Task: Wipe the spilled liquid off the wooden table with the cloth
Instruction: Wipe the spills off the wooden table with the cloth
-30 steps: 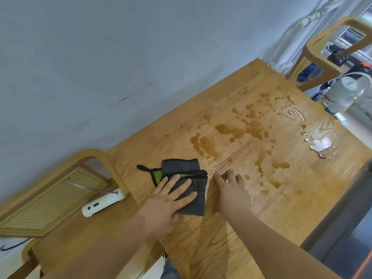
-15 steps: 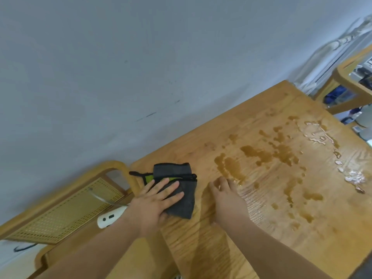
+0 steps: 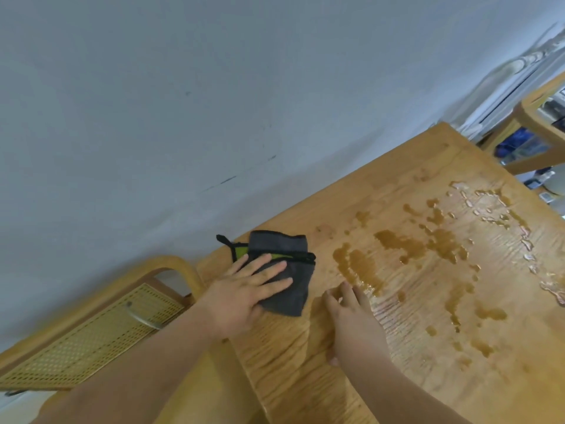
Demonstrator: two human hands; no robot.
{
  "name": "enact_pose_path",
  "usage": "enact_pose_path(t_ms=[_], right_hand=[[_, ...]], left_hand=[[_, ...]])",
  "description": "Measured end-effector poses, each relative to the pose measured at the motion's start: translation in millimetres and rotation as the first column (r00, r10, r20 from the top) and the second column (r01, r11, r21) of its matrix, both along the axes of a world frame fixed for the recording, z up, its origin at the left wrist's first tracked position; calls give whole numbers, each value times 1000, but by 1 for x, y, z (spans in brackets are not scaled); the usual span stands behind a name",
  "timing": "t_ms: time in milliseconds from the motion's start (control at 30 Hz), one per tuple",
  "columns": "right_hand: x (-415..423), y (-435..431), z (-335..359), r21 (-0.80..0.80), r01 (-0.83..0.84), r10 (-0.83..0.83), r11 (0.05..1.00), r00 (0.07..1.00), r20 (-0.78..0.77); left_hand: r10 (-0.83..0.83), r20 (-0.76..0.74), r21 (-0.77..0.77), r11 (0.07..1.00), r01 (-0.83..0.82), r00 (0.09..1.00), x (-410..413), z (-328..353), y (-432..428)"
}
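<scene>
At the lower left of the frame stood a chair (image 3: 91, 335) with a woven cane seat, a pale object lying on it, too blurred to name. Just right of it, near the left corner of the wooden counter (image 3: 305, 362), lay the folded grey cloth (image 3: 281, 270) with a green strip and a black loop showing at its upper edge. The left hand (image 3: 244, 289) lay flat on the cloth, fingers spread and extended, pressing down and not gripping. Right of the cloth, close to it, the right hand (image 3: 351, 319) rested on the bare wood with fingers loosely bent, holding nothing; its fingertips sat at the near edge of the wet patch. From centre frame to the right edge the spilled liquid (image 3: 397, 243) spread in amber puddles and scattered drops, with clearer glistening beads at the far right. Judging by this, wiping had barely begun: the cloth sat apart from the puddles. The next move called for sliding the cloth rightward under steady pressure into the nearest puddle.
</scene>
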State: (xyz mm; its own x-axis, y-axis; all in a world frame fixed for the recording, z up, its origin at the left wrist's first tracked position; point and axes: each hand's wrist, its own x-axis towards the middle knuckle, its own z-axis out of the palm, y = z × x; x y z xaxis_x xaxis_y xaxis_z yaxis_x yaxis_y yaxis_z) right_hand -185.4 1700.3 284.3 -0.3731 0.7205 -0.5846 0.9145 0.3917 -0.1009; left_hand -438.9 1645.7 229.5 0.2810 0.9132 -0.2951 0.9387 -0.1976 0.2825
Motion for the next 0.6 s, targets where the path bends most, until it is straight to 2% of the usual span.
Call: enact_pose_path(t_ms=[67,133,200,233,300,367,433,500,567,600], right_hand=[[0,-1,2,-12,6,-6,1000,1000,8],[3,-3,2,-13,5,-5,1000,1000,17],[6,-5,1,-14,13,-13,1000,1000,6],[7,-5,1,-14,13,-13,1000,1000,-1],[8,-4,2,-22,-5,5,1000,1000,0],[8,-3,3,-23,-30,30,999,999,13],[6,-3,3,-15,-29,29,999,999,18],[5,-2,3,-18,-20,20,1000,1000,21],[4,-3,4,-15,-28,29,999,999,42],[4,-4,5,-9,-35,35,999,998,53]], left_hand=[[218,-9,-16,976,-218,976,-15,-1,13],[448,23,-23,894,-448,894,11,1,14],[510,41,24,859,-511,859,56,1,-6],[458,45,33,888,-459,888,72,2,-20],[219,70,17,975,-221,973,78,-1,-50],[-27,98,42,999,23,995,47,-4,-56],[-83,69,26,996,81,994,7,-9,-43],[130,39,47,990,-131,991,-13,-10,-26],[452,56,40,890,-455,890,2,-8,-19],[556,53,36,829,-558,829,22,-9,-22]])
